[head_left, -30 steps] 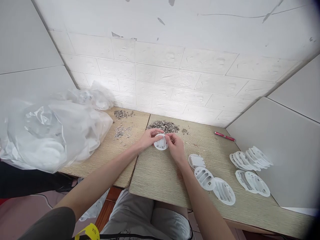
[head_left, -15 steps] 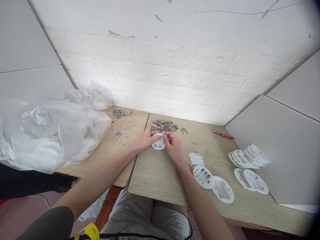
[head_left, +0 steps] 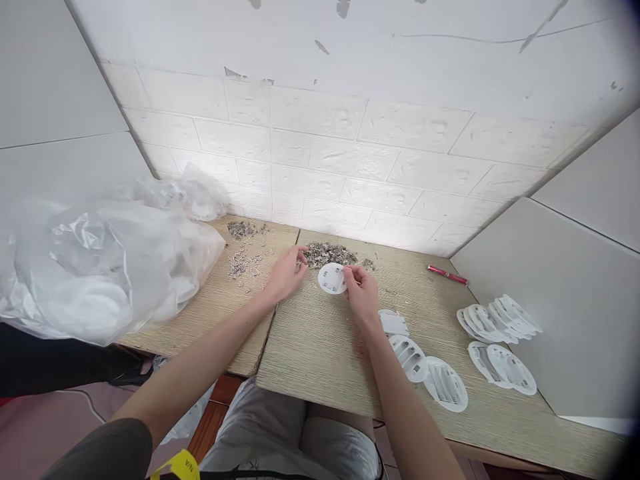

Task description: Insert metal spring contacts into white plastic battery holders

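Observation:
Between the fingers and thumb of my right hand point(head_left: 362, 293) is a round white plastic battery holder point(head_left: 330, 279), gripped by its right edge and raised over the table. My left hand point(head_left: 287, 273) is apart from it, at the left edge of a pile of small metal contact pieces point(head_left: 331, 255). Its fingers are partly bent and spread from the thumb, with nothing visible in them. Several more battery holders point(head_left: 447, 385) lie to the right of my right forearm, some overlapping.
Rows of white battery holders point(head_left: 493, 319) lean by the right panel. A red pen point(head_left: 447, 274) lies at the back right. Left are small springs or metal bits point(head_left: 245, 265), a darker heap point(head_left: 241, 229) and a large plastic bag point(head_left: 110, 267) of white parts. A brick-patterned wall point(head_left: 330, 157) stands behind.
My left hand has let go of the battery holder and moved left toward the metal pieces. The right hand has carried the holder slightly right and turned it.

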The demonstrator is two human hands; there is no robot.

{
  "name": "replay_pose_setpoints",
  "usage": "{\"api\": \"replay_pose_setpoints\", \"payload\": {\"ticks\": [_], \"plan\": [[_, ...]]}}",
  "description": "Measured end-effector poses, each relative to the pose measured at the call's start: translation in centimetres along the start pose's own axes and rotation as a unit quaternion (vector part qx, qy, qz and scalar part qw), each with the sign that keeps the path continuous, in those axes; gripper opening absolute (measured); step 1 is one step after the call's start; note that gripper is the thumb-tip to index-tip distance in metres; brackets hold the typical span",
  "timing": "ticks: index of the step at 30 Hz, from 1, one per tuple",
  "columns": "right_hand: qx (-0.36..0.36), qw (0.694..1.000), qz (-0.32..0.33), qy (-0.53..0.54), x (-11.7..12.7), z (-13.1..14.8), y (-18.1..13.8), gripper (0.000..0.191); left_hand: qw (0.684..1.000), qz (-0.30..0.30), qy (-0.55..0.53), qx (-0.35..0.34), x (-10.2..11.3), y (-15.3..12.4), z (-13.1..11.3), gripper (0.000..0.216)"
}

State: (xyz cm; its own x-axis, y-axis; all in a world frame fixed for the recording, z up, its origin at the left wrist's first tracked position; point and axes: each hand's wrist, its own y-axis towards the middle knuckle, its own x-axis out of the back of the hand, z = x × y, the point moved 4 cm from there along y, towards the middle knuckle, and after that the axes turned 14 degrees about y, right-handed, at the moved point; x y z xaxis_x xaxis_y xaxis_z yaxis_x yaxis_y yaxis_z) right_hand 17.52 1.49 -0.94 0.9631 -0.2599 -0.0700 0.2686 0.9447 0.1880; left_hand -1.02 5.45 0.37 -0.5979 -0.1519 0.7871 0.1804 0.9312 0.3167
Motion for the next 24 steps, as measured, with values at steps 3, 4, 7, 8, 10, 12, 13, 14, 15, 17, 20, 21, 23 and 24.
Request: {"api": "replay_pose_setpoints", "payload": {"ticks": [3,4,7,8,10,12,13,14,15,17,20,21,23,24], "plan": [[-0.002,1.000,0.007,-0.002,-0.1,0.0,-0.1,0.033,0.985,-0.050,0.163,0.034,1.4,0.6,1.7,0.037],[0.001,1.000,0.011,-0.005,-0.1,0.0,-0.2,0.033,0.974,-0.057,0.213,0.053,1.9,0.8,2.4,0.036],[0.012,1.000,0.021,-0.011,-0.3,0.0,-0.2,0.033,0.937,-0.046,0.311,0.150,3.0,1.0,4.7,0.034],[0.014,1.000,0.024,-0.013,-0.4,0.1,-0.2,0.032,0.929,-0.039,0.327,0.170,3.2,1.0,5.4,0.034],[0.017,0.999,0.030,-0.019,-0.5,0.1,-0.3,0.032,0.921,-0.028,0.343,0.183,3.4,1.0,6.2,0.032],[0.017,0.999,0.035,-0.025,-0.6,0.2,-0.3,0.032,0.922,-0.021,0.343,0.177,3.5,1.1,6.6,0.028],[0.018,0.999,0.036,-0.028,-0.6,0.2,-0.3,0.032,0.925,-0.018,0.338,0.174,3.5,1.2,6.7,0.027],[0.019,0.999,0.037,-0.029,-0.7,0.2,-0.4,0.032,0.927,-0.015,0.332,0.173,3.6,1.2,6.8,0.026],[0.021,0.999,0.037,-0.029,-0.7,0.2,-0.4,0.032,0.930,-0.012,0.325,0.173,3.6,1.3,6.9,0.025],[0.024,0.999,0.038,-0.028,-0.7,0.3,-0.4,0.032,0.933,-0.005,0.316,0.172,3.7,1.5,7.0,0.023],[0.023,0.999,0.038,-0.031,-0.8,0.2,-0.5,0.031,0.934,0.006,0.309,0.178,3.9,1.7,7.2,0.021],[0.023,0.998,0.038,-0.032,-0.8,0.3,-0.5,0.031,0.934,0.008,0.306,0.182,4.0,1.7,7.3,0.021],[0.021,0.998,0.042,-0.035,-0.9,0.3,-0.5,0.032,0.935,0.011,0.300,0.187,4.1,1.7,7.3,0.021],[0.021,0.998,0.044,-0.037,-0.9,0.3,-0.6,0.032,0.936,0.012,0.298,0.189,4.2,1.7,7.2,0.021]]}}
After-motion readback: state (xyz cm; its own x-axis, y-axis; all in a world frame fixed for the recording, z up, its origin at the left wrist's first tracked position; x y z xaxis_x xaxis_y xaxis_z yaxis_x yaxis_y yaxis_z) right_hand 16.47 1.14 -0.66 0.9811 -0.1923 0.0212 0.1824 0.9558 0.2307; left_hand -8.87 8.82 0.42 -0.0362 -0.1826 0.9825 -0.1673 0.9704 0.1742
